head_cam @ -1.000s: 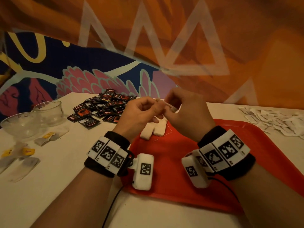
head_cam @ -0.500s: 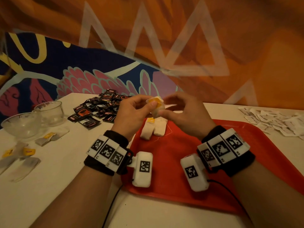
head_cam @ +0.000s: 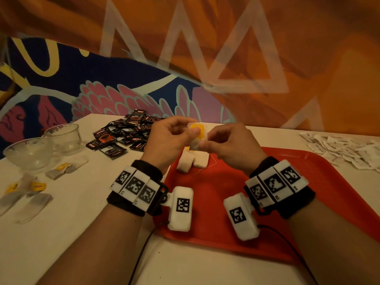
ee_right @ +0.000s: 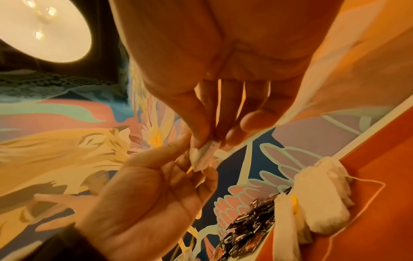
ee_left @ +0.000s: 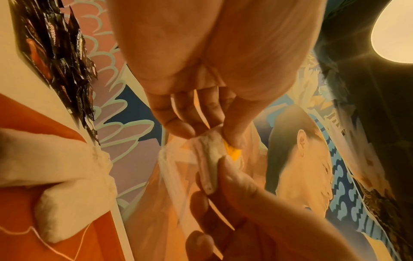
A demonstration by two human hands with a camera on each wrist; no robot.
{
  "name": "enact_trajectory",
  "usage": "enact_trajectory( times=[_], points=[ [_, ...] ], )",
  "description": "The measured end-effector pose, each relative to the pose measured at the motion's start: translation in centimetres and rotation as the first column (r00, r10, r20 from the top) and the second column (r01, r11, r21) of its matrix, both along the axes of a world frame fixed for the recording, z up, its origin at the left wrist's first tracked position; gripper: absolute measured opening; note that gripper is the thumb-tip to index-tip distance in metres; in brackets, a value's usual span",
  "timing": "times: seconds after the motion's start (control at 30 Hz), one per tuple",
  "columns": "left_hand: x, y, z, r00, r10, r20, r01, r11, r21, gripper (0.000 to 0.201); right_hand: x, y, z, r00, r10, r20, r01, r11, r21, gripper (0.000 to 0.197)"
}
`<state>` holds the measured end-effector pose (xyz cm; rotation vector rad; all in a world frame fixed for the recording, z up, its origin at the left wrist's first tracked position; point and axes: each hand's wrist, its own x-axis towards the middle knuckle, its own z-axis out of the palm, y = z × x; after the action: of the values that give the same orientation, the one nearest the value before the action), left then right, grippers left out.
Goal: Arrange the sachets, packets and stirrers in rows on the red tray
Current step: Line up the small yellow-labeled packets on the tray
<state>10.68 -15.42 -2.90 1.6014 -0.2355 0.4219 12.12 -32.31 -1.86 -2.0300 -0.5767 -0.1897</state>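
Both hands are pinching one tea bag [head_cam: 196,136] above the red tray's [head_cam: 308,182] ten o'clock corner: left hand [head_cam: 168,138] gripping its yellow tag end, right hand [head_cam: 230,145] its lower edge. Two tea bags [head_cam: 192,160] are lying side by side beneath.

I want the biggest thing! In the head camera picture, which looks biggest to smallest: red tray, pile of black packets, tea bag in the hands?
1. red tray
2. pile of black packets
3. tea bag, smallest even though it's raised nearer the camera.
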Motion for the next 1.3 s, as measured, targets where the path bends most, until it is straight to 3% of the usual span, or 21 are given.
enact_trajectory(
  times=[0.13, 0.3, 0.37, 0.43, 0.5, 0.6, 0.7, 0.9, 1.1, 1.3],
  points=[
    [0.1, 0.0, -0.2, 0.997, 0.06, -0.043, -0.058, 0.997, 0.049, 0.013, 0.6, -0.3, -0.8, 0.994, -0.035, -0.108, 0.031, 0.999, -0.035, 0.019],
    [0.7, 1.1, -0.2, 0.959, 0.197, -0.204, -0.208, 0.977, -0.038, 0.003, 2.4, 0.3, -2.0, 0.918, -0.173, -0.358, 0.041, 0.937, -0.348, 0.015],
    [0.8, 1.4, -0.3, 0.941, 0.223, -0.256, -0.238, 0.971, -0.029, 0.004, 3.2, 0.5, -2.2, 0.879, -0.209, -0.428, 0.022, 0.916, -0.401, 0.016],
    [1.1, 1.8, -0.5, 0.926, 0.252, -0.279, -0.251, 0.967, 0.04, 0.006, 3.6, 0.7, -2.3, 0.84, -0.23, -0.492, 0.011, 0.913, -0.408, 0.017],
    [1.3, 2.1, -0.8, 0.918, 0.29, -0.272, -0.239, 0.949, 0.205, 0.012, 3.7, 1.0, -2.3, 0.811, -0.248, -0.53, 0.015, 0.914, -0.405, 0.018],
    [1.1, 2.2, -0.8, 0.902, 0.326, -0.283, -0.155, 0.856, 0.493, 0.019, 3.7, 1.7, -2.1, 0.804, -0.256, -0.537, 0.019, 0.913, -0.407, 0.014],
    [0.7, 2.0, -0.6, 0.888, 0.317, -0.333, -0.045, 0.78, 0.624, 0.023, 3.9, 2.3, -2.2, 0.807, -0.266, -0.528, 0.031, 0.911, -0.411, 0.014],
    [0.5, 2.3, 0.0, 0.864, 0.288, -0.414, 0.021, 0.8, 0.599, 0.025, 4.3, 2.6, -2.6, 0.833, -0.311, -0.457, 0.074, 0.882, -0.465, 0.029],
    [0.7, 2.5, -0.2, 0.836, 0.3, -0.459, 0.022, 0.818, 0.575, 0.022, 4.0, 1.9, -2.2, 0.797, -0.319, -0.513, 0.063, 0.888, -0.455, 0.01],
    [1.1, 2.3, -0.8, 0.814, 0.306, -0.493, 0.038, 0.819, 0.572, 0.026, 4.1, 1.5, -2.4, 0.807, -0.294, -0.512, 0.087, 0.917, -0.388, 0.011]
  ],
)
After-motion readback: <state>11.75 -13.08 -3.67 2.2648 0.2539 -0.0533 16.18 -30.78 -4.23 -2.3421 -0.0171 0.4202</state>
